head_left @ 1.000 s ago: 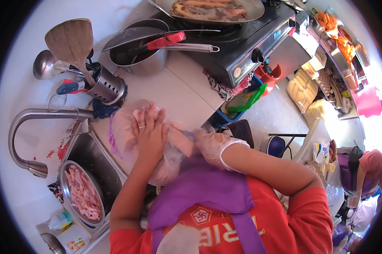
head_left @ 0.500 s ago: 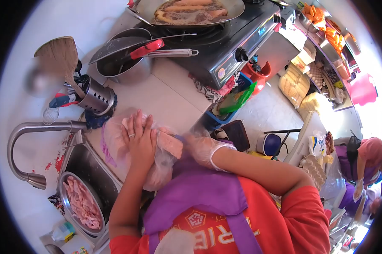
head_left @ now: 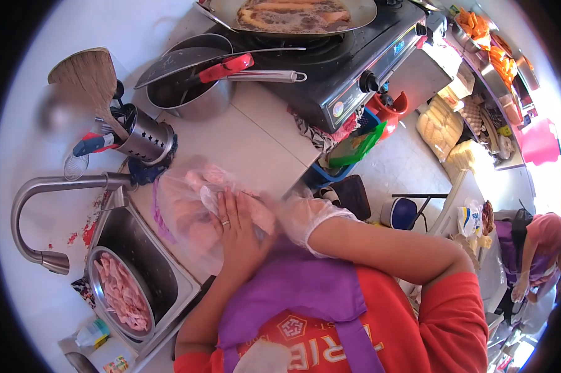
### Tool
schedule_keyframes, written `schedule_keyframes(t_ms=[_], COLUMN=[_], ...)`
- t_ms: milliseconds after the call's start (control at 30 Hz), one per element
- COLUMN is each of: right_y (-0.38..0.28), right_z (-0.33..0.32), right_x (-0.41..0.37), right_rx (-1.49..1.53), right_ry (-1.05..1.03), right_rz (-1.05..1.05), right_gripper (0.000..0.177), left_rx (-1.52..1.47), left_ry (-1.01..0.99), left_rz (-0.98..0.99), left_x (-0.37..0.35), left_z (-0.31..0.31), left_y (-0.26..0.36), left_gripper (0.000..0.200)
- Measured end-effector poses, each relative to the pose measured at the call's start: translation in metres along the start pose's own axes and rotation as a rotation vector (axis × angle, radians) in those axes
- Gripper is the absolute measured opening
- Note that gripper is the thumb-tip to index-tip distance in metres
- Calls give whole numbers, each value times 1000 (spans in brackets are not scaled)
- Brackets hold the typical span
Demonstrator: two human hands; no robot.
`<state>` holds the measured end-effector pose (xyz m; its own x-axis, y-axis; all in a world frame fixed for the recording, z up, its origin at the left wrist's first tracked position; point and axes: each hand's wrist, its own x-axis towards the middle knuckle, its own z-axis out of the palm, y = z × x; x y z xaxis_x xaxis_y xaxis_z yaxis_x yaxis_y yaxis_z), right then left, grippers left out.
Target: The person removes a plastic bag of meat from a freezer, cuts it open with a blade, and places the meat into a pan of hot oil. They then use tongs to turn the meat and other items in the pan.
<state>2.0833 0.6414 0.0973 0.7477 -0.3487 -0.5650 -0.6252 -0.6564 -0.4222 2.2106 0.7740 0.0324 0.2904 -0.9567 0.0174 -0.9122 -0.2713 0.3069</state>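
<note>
Pinning raw meat [head_left: 190, 208] in plastic under spread-flat left hand [head_left: 238, 235]. Gloved right hand [head_left: 300, 214] just beside, blurred — can't tell grip. Prob. soft, slippery — best held from above, flat palm.

Pale pink raw meat [head_left: 196, 214] shows through a clear plastic bag [head_left: 168, 193] on the white desk [head_left: 243, 143]; the left hand [head_left: 238, 233] wears a silver ring; the right hand [head_left: 302, 214] is in a translucent whitish glove; the apron [head_left: 299, 286] is purple over a red shirt [head_left: 442, 329] with white lettering; the saucepan handle [head_left: 226, 67] is red; the gas stove [head_left: 330, 68] is black; the cloth [head_left: 318, 133] is striped black and white; the utensil holder [head_left: 145, 137] is silver, dotted with dark holes; the meat strips [head_left: 119, 286] are pink.
</note>
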Motion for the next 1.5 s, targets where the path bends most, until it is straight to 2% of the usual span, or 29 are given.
schedule_keyframes(t_ms=[133,233,433,533,633,733,933,1233,1500], right_y=[-5,2,23,20,13,28,31,12,21], right_z=[-14,-6,33,33,14,34,38,4,6], right_x=[0,5,14,14,11,18,20,-1,-11], right_rx=[57,59,104,26,32,111,39,82,162], right_ry=[-113,-116,135,150,-28,40,78,-82,-116], right_rz=[17,-8,-119,-93,-41,-97,-92,26,24], right_gripper=[67,68,71,72,76,74,70,63,62], left_rx=[-3,-12,11,9,30,6,26,79,43], left_ry=[40,54,130,112,118,94,99,141,126], left_rz=[25,13,44,48,68,29,40,50,47], left_x=[-1,-1,-1,-1,-2,0,-1,-2,-2], left_z=[8,10,19,18,17,16,14,20,17], left_y=[-3,-2,-9,-10,-10,-8,-7,-11,-9], left_gripper=[95,95,93,92,92,92,90,88,89])
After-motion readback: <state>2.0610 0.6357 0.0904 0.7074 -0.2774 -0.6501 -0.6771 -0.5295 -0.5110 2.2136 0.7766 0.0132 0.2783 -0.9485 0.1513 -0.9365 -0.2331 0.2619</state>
